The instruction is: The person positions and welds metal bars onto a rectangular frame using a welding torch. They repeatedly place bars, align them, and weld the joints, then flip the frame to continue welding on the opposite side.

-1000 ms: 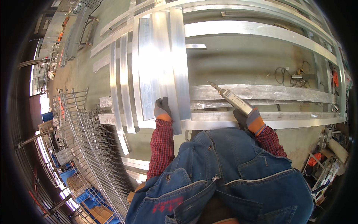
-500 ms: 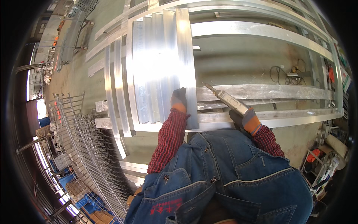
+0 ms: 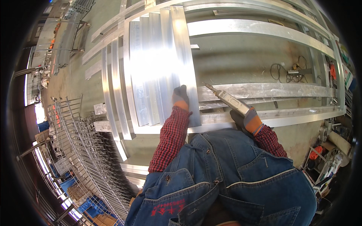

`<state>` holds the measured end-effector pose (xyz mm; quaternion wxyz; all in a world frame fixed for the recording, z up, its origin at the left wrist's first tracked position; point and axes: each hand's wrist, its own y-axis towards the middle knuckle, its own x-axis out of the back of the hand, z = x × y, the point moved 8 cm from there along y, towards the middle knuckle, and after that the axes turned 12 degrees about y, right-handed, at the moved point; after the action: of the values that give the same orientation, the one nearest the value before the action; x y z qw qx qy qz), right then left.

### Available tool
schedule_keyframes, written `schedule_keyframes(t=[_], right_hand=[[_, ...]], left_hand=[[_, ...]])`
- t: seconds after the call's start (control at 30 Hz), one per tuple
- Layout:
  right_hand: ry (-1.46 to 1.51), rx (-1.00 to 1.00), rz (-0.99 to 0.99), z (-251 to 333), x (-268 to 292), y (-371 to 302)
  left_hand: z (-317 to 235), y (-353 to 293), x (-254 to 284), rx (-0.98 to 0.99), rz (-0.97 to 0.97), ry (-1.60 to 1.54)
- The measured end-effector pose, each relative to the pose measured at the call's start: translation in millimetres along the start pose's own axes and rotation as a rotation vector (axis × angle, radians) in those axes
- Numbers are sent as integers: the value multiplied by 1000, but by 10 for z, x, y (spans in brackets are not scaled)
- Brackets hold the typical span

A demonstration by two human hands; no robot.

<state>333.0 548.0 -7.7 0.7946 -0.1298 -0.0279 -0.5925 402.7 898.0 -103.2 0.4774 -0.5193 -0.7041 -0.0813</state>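
Note:
My left hand [image 3: 181, 97], in a dark-and-orange work glove, has its fingers curled at the rightmost metal slat [image 3: 184, 41] of a louvered panel. Several shiny, overlapping slats [image 3: 151, 101] lie beside it, washed out by glare in the middle. In my right hand [image 3: 247, 119], gloved the same way, is a straight grey power tool [image 3: 230, 101] with a narrow pointed tip. Its tip stands just right of the slat, and I cannot tell whether it touches anything.
Long metal bars [image 3: 264, 90] of a frame stretch right from the panel. A cable [image 3: 281, 73] lies on the floor below. On the left stand a metal rack [image 3: 75, 139] and loose bars [image 3: 117, 83]. Clutter with an orange item [image 3: 316, 152] sits at the right.
The panel and frame have shifted slightly left in the view. Both hands and the power tool keep nearly the same place in the picture.

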Motion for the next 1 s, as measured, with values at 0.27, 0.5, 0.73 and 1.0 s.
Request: schedule_keyframes(t=[0.27,0.5,0.73,1.0], right_hand=[[-151,59,51,-234,-39,-22],[-24,106,0,-82,-8,-36],[-116,67,31,-169,-17,-20],[-76,12,53,-143,-28,1]], left_hand=[[-198,-139,78,136,43,-78],[-124,-26,31,55,23,-56],[-13,91,-151,17,-17,-58],[10,75,-195,-7,24,-113]])
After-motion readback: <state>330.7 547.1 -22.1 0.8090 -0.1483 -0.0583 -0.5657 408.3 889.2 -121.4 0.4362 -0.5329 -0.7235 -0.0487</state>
